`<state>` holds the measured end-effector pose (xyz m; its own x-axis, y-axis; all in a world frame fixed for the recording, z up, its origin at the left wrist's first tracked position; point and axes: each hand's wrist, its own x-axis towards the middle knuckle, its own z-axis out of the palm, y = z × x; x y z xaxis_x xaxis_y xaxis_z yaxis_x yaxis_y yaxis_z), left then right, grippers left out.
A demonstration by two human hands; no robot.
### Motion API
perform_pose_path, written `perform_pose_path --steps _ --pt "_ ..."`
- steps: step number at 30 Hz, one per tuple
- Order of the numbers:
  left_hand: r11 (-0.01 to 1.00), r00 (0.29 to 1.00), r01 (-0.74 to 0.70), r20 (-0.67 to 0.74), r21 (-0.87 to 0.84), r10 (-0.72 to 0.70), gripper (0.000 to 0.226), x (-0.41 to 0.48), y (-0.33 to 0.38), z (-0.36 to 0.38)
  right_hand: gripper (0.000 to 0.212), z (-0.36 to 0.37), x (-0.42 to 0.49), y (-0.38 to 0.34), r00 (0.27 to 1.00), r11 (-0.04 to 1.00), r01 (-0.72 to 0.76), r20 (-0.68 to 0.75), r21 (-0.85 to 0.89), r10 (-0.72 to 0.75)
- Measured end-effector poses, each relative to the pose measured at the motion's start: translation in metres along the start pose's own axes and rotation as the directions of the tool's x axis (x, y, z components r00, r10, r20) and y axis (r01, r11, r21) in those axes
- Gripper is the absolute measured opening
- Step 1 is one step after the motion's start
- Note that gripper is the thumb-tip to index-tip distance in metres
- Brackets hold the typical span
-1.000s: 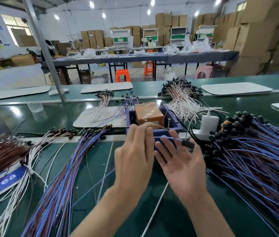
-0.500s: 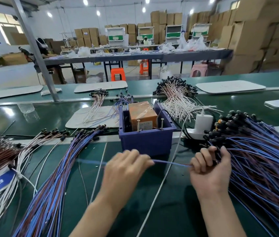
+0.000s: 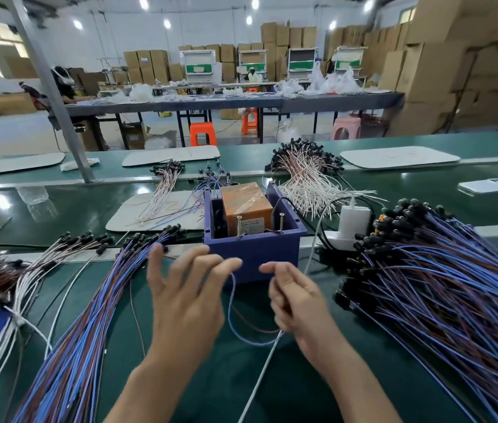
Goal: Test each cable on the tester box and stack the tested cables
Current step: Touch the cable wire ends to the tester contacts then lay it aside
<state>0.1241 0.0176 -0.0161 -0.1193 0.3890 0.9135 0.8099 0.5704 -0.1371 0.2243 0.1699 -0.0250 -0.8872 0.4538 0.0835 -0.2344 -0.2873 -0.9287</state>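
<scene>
Middle of the bench [image 3: 220,383]: tester box [image 3: 256,254] — a blue open-topped tub with an orange block [image 3: 246,203] inside and two screws standing at its near rim. My hands are just in front of it, apart from each other.

Left hand [image 3: 186,300]: back up, fingers straight and spread. The upper end of one blue cable [image 3: 229,312] meets the tip of the digit nearest the box. It looks to be touching; I cannot make out a pinch.

Right hand [image 3: 296,300]: fingers curled round the other end of the same cable, forefinger sticking out toward the left hand. The cable sags between the two hands in a slack loop above the bench.

Toward the right edge: heap of cables [image 3: 439,285], blue and brown, black plugs bunched on the side facing the box.

Toward the left edge: stack of cables [image 3: 89,315], same colours, laid flatter, plugs at the far end. White and brown bundles lie beside it.

White charger [image 3: 354,221] just right of the box — its white lead runs toward me and passes behind my right hand.
</scene>
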Motion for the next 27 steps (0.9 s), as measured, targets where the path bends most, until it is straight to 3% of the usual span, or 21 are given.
perform_pose_path --steps 4,10,13,16,18,21,25,27 --pt "0.974 0.992 -0.088 0.073 -0.21 0.105 0.035 -0.004 0.016 0.003 0.028 0.015 -0.008 0.002 0.979 0.984 0.101 0.192 -0.143 -0.073" --pt "0.933 0.995 -0.023 0.08 -0.359 0.056 0.024 -0.002 0.007 0.001 0.036 0.018 -0.009 0.005 0.947 0.965 0.151 0.313 -0.216 -0.078" --pt "0.961 0.996 0.011 0.09 -0.275 0.014 0.023 -0.003 0.009 0.001 0.029 0.016 -0.006 0.01 0.949 0.95 0.195 0.293 -0.243 -0.12" --pt "0.953 0.975 0.222 0.056 -0.205 -0.215 0.028 -0.003 0.017 0.004 0.029 0.013 -0.004 0.011 0.982 0.958 0.134 0.167 -0.252 -0.093" --pt "0.879 0.935 0.35 0.061 -0.325 -0.349 0.024 -0.004 0.026 0.002 0.029 0.011 -0.003 0.012 0.991 0.973 0.098 0.114 -0.209 -0.075" --pt "0.727 0.855 0.518 0.252 -0.45 -0.454 0.021 -0.007 0.036 0.002 0.025 0.012 -0.003 0.012 0.99 0.978 0.101 0.117 -0.182 -0.081" --pt "0.383 0.708 0.698 0.5 -0.605 -0.5 0.022 -0.011 0.042 0.007 0.022 0.014 -0.005 0.009 0.988 0.978 0.064 0.15 -0.2 -0.034" --pt "0.314 0.692 0.704 0.518 -0.636 -0.502 0.019 -0.011 0.042 0.007 0.021 0.015 -0.006 0.008 0.989 0.978 0.05 0.145 -0.203 -0.02"
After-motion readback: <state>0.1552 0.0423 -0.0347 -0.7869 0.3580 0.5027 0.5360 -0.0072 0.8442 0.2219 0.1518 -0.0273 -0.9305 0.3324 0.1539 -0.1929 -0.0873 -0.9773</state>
